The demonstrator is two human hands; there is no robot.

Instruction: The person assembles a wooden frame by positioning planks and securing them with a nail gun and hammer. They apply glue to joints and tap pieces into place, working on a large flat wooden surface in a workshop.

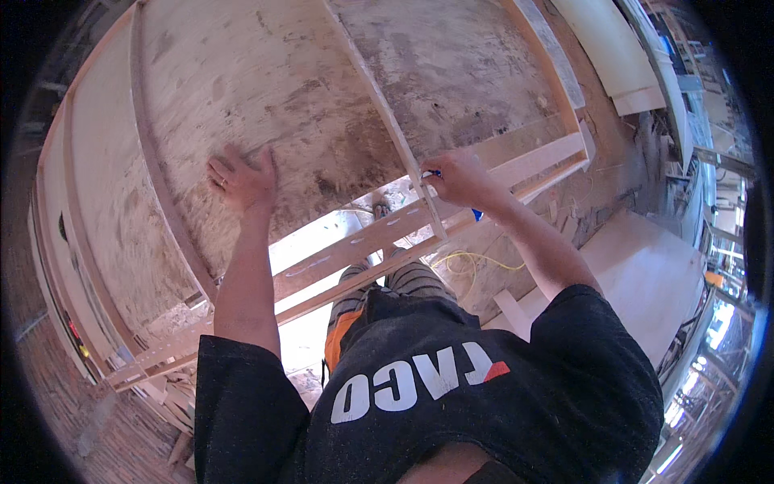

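Note:
A wide, stained wooden panel [306, 97] lies in front of me inside a frame of thin wooden strips. My left hand [244, 179] rests on it with the fingers spread, holding nothing. Farther right, my right hand [463, 181] is closed around a small blue object [434, 173], mostly hidden by the fingers, so its kind is unclear. That hand is at the side of a long wooden strip [379, 97], near where it meets the front rail [363, 242]. More blue [477, 214] shows below the wrist; I cannot tell if it is the same object.
Pale boards [609, 48] lie at the upper right, and a large light sheet [637, 274] leans or lies at the right. A yellow cord [484, 260] loops over the floor under the frame. Through the gap by the front rail my legs [419, 278] show.

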